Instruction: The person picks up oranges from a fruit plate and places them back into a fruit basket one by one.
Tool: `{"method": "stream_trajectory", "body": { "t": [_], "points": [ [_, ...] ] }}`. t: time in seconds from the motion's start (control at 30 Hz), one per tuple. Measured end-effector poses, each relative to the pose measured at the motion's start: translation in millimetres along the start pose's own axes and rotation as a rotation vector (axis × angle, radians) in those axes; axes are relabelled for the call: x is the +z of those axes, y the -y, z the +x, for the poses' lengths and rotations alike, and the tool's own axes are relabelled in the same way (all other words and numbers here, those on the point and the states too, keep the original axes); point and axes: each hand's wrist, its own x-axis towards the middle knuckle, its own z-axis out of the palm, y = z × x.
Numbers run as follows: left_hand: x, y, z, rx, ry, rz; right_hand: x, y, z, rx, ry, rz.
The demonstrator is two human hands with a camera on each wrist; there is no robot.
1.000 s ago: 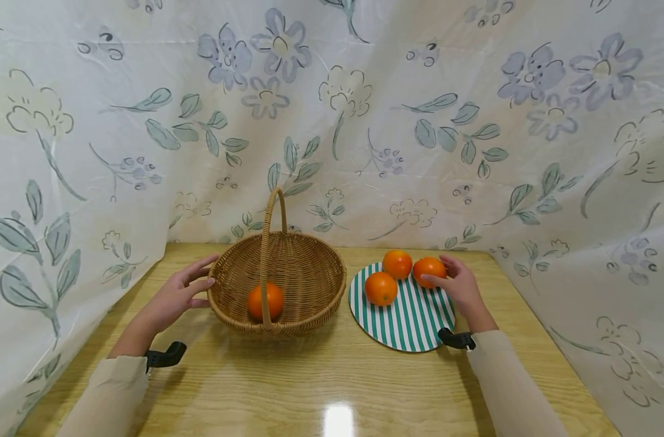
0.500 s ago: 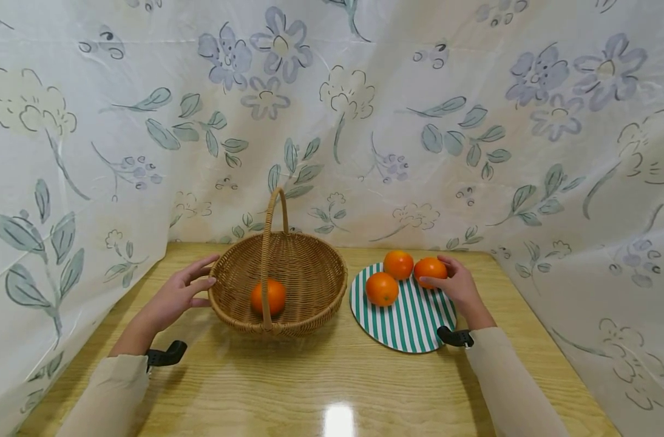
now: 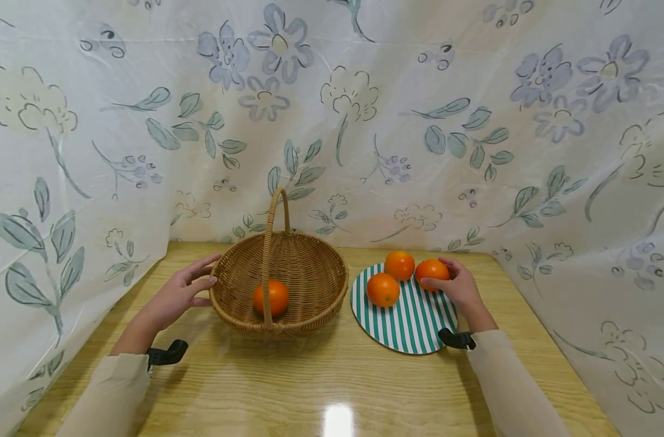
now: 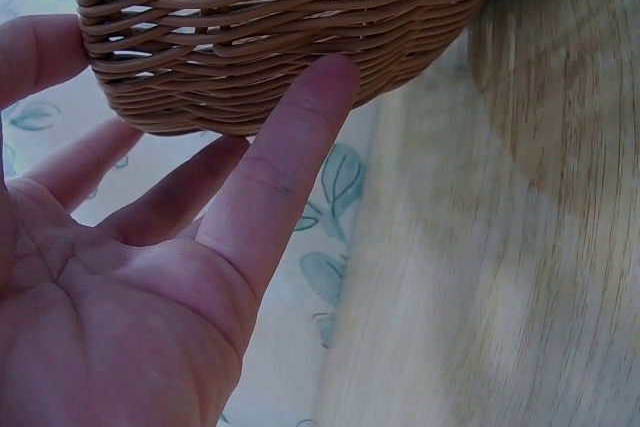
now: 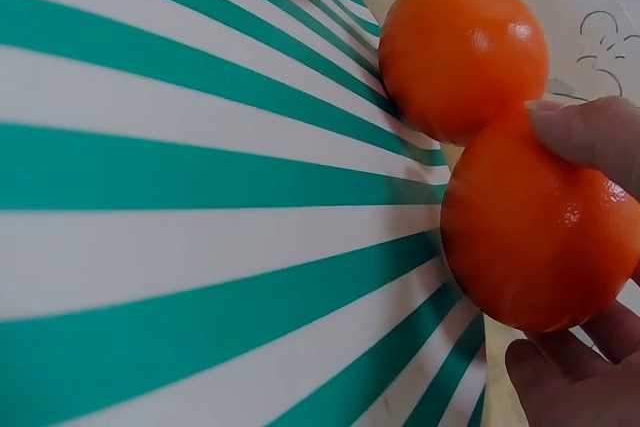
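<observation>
A wicker basket [image 3: 310, 279] with a tall handle stands left of centre, and one orange [image 3: 277, 297] lies inside it behind the handle. Fingertips of my left hand [image 3: 173, 297] touch the basket's outer left side; the left wrist view shows the fingers spread, one lying straight along the weave. On the right is a round mat [image 3: 403, 328] with green and white stripes. Two oranges sit on it, a front orange [image 3: 383, 289] and a back orange [image 3: 399, 265]. My right hand [image 3: 463, 288] grips the rightmost orange [image 5: 545, 227], thumb on top and fingers curled beneath in the right wrist view.
Everything stands on a light wooden table [image 3: 288, 388]. A floral curtain [image 3: 332, 133] hangs close behind the table and along both sides. The basket's handle [image 3: 268, 255] arches well above its rim. In the right wrist view the held orange overlaps the neighbouring orange [image 5: 463, 57].
The orange in the basket has shifted slightly to the right and back. Both hands keep nearly the same place, the right one still at the rightmost orange.
</observation>
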Motion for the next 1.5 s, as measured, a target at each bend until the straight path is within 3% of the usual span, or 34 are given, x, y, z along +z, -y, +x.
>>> {"method": "stream_trajectory", "body": {
  "t": [0.2, 0.5, 0.9, 1.5],
  "points": [
    [-2.1, -1.1, -2.4, -0.001, 0.0, 0.008, -0.8, 2.7, -6.2, -0.027, -0.002, 0.024],
    [-0.2, -1.5, -3.5, -0.008, 0.003, 0.006, -4.9, 24.0, -24.6, -0.071, -0.026, -0.006],
    [-8.1, -3.2, -14.4, 0.0, 0.041, -0.008, -3.2, 56.0, -76.0, -0.123, 0.017, 0.062],
    [-8.4, -2.9, -11.8, 0.0, 0.04, -0.006, 7.0, 95.8, -95.2, -0.194, 0.131, 0.084]
  ]
}}
